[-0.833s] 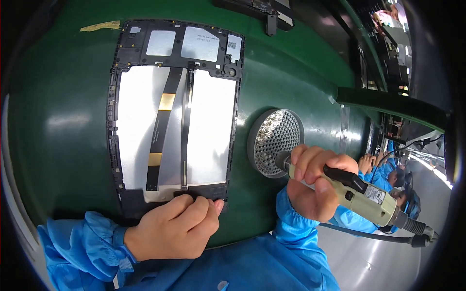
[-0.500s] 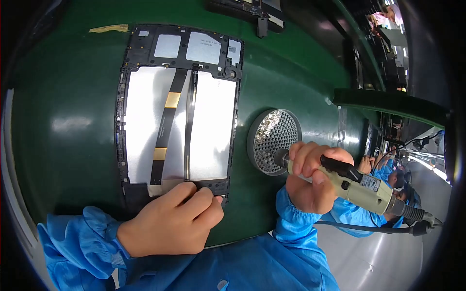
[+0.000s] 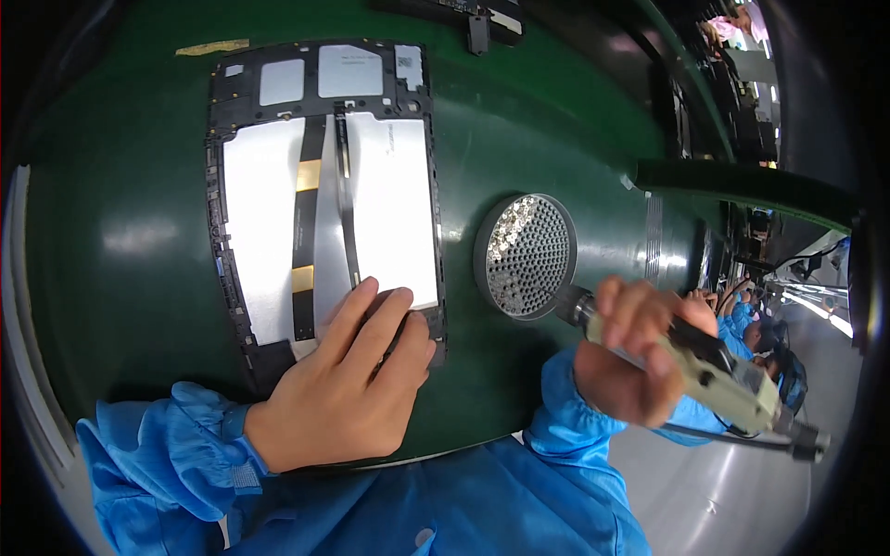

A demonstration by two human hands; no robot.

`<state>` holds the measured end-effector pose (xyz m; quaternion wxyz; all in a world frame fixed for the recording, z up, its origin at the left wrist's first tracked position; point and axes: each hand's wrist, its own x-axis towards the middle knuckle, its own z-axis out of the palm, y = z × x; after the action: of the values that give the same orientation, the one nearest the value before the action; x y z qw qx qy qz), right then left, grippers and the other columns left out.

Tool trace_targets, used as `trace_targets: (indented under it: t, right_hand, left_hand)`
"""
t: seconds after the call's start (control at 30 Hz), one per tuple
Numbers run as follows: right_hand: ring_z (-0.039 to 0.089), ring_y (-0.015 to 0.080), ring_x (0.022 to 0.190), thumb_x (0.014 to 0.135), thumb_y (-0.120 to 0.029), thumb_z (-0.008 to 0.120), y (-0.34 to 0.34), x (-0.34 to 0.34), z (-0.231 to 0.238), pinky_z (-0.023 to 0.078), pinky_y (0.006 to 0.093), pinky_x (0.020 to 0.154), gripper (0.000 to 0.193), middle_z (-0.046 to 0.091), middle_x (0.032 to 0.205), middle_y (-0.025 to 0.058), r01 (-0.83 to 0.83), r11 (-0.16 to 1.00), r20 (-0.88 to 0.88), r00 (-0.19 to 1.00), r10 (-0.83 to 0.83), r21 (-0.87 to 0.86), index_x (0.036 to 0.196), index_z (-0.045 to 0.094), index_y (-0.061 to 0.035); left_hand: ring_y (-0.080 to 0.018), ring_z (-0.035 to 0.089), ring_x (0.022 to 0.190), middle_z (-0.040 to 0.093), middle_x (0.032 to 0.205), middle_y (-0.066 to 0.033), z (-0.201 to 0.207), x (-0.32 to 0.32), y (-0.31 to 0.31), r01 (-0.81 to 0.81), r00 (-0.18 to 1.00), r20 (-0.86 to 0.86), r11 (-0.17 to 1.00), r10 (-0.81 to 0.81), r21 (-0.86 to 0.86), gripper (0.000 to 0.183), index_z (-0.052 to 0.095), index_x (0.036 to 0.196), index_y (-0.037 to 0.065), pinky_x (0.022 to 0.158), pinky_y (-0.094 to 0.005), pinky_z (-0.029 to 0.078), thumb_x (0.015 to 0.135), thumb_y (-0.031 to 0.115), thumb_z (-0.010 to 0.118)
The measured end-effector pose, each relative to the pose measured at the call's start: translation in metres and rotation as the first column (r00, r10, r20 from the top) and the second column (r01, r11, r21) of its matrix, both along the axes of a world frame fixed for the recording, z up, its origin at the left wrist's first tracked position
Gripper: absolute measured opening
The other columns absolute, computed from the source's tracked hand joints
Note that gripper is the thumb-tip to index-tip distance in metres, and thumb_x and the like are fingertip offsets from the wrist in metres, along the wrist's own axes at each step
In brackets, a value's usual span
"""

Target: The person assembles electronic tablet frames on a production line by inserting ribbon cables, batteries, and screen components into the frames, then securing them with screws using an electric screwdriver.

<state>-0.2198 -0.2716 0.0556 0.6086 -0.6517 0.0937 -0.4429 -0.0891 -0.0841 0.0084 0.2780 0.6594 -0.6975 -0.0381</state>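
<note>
An opened tablet body (image 3: 399,204) with a black frame and silvery panels lies on the green table mat. A wide black ribbon cable with gold patches (image 3: 306,218) and a narrower dark cable (image 3: 345,204) run down its middle. My left hand (image 3: 348,380) rests on the tablet's near end, fingers stretched out and slightly apart, hiding part of that end. In my right hand (image 3: 635,347), somewhat blurred, is a pale green electric screwdriver (image 3: 746,394), its tip end beside the round grey screw tray (image 3: 542,264). Silver screws (image 3: 512,227) are heaped at the tray's far left.
Beyond the tablet lies a yellowish strip (image 3: 213,46). A dark device part (image 3: 479,32) sits at the far edge of the mat. To the right rises a green rail (image 3: 742,185), with another person's blue sleeve (image 3: 739,324) past it.
The tablet has shifted slightly left and turned a little. My left hand's fingers have gone from curled to stretched out over it. My right hand has drawn the screwdriver right, away from the tray.
</note>
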Motion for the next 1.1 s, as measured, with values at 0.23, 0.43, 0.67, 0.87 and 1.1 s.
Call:
trace_targets:
  t: [0.23,0.43,0.67,0.87,1.1]
  right_hand:
    - [0.053,0.0190,0.056,0.078,-0.010,0.061,0.029,-0.004,0.011,0.044,0.0368,0.056,0.038,0.052,0.066,0.0056,-0.104,0.995,-0.008,0.995,0.104,0.004,0.113,0.046,-0.0072]
    - [0.054,0.0192,0.054,0.077,-0.007,0.061,0.036,-0.001,0.009,0.045,0.0372,0.055,0.037,0.052,0.066,0.0059,-0.151,0.988,0.002,0.989,0.151,0.026,0.110,0.045,-0.0062]
    - [0.056,0.0214,0.055,0.075,-0.002,0.061,0.040,0.004,0.005,0.047,0.0396,0.055,0.035,0.054,0.065,0.0085,-0.276,0.961,-0.015,0.961,0.276,0.026,0.107,0.045,-0.0033]
    - [0.053,0.0194,0.053,0.078,-0.004,0.061,0.053,0.014,0.002,0.044,0.0373,0.054,0.029,0.053,0.065,0.0076,-0.268,0.962,-0.107,0.956,0.272,0.053,0.103,0.047,-0.0037]
    - [0.051,0.0166,0.054,0.081,-0.009,0.061,0.055,0.016,0.000,0.041,0.0340,0.053,0.027,0.050,0.065,0.0038,-0.283,0.958,-0.171,0.943,0.287,0.049,0.104,0.047,-0.0071]
  left_hand:
    - [-0.0414,0.057,0.108,0.063,0.099,-0.0234,-0.004,-0.003,-0.002,-0.020,1.000,-0.021,0.999,0.019,-0.041,0.023,0.068,0.088,-0.007,0.096,-0.0553,0.045,0.074,0.011,0.073]
    - [-0.0420,0.061,0.102,0.064,0.096,-0.0244,-0.009,-0.012,-0.002,-0.064,0.991,0.105,0.990,0.077,-0.123,0.022,0.067,0.080,-0.010,0.092,-0.0522,0.048,0.073,0.010,0.072]
    - [-0.0379,0.057,0.108,0.062,0.105,-0.0226,-0.004,0.006,0.002,0.049,0.989,0.138,0.999,-0.046,-0.016,0.019,0.069,0.086,-0.005,0.093,-0.0471,0.048,0.076,0.011,0.069]
    - [-0.0358,0.055,0.113,0.062,0.109,-0.0203,-0.004,0.011,0.005,0.037,0.997,0.063,0.999,-0.036,-0.013,0.018,0.071,0.091,-0.001,0.098,-0.0471,0.044,0.079,0.011,0.067]
    - [-0.0396,0.053,0.115,0.062,0.110,-0.0230,-0.005,0.009,0.007,-0.018,1.000,0.010,1.000,0.018,0.003,0.019,0.072,0.093,0.000,0.100,-0.0586,0.038,0.080,0.013,0.065]
